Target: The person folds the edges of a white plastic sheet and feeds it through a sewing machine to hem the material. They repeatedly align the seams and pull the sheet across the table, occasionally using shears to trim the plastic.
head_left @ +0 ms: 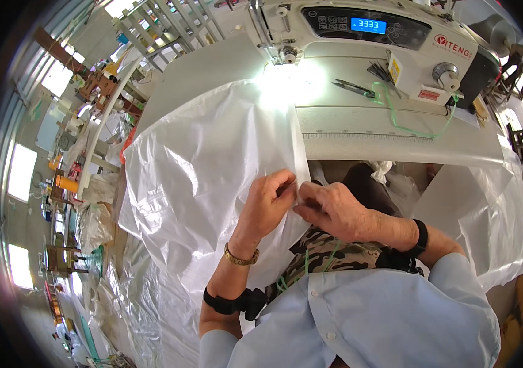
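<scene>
A large sheet of shiny white plastic film (194, 153) spreads over the left of the sewing table and hangs down toward my lap. At its right edge, my left hand (267, 199) pinches the film between thumb and fingers. Close beside it, my right hand (335, 208) is also closed on the same edge, fingertips nearly meeting the left ones. The edge looks folded into a narrow strip running up to the sewing machine (366, 37). Bright lamp glare hides the needle area, so I cannot see whether the film lies under the presser foot.
Thread snips (355, 88) and a bundle of dark thin tools (385, 75) lie right of the needle area. Green string (405, 126) trails across the table. A ruler strip (366, 136) runs along the front. More white film (482, 208) hangs at the right. Shelving (169, 27) stands behind.
</scene>
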A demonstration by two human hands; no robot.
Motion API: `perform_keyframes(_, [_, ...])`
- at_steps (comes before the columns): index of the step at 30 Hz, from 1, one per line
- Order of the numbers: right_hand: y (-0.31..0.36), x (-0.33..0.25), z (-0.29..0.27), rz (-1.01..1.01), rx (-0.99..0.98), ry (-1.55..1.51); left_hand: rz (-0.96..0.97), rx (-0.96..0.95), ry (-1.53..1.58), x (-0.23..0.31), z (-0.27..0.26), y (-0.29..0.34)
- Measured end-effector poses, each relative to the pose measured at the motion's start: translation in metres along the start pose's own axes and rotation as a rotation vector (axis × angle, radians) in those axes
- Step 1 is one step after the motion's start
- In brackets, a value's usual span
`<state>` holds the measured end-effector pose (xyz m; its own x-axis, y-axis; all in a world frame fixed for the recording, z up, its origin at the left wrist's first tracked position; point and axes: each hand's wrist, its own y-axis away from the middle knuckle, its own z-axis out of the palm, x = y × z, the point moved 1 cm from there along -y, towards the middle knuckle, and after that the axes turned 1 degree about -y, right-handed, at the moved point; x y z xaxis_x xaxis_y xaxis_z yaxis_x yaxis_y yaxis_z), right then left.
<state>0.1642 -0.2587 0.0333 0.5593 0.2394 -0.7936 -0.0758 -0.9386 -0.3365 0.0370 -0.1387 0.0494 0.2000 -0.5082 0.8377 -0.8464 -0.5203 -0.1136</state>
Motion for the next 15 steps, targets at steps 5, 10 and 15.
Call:
perform_keyframes(5, [-0.002, 0.004, 0.010, -0.091, -0.033, 0.045, -0.163, 0.030, 0.227, -0.009, 0.002, 0.008])
perform_keyframes(10, [-0.008, 0.003, 0.015, -0.034, -0.126, 0.122, -0.154, 0.125, 0.191, -0.008, -0.002, 0.015])
perform_keyframes(15, [-0.020, 0.012, 0.017, -0.157, -0.027, -0.001, -0.181, 0.198, 0.223, -0.006, -0.020, 0.012])
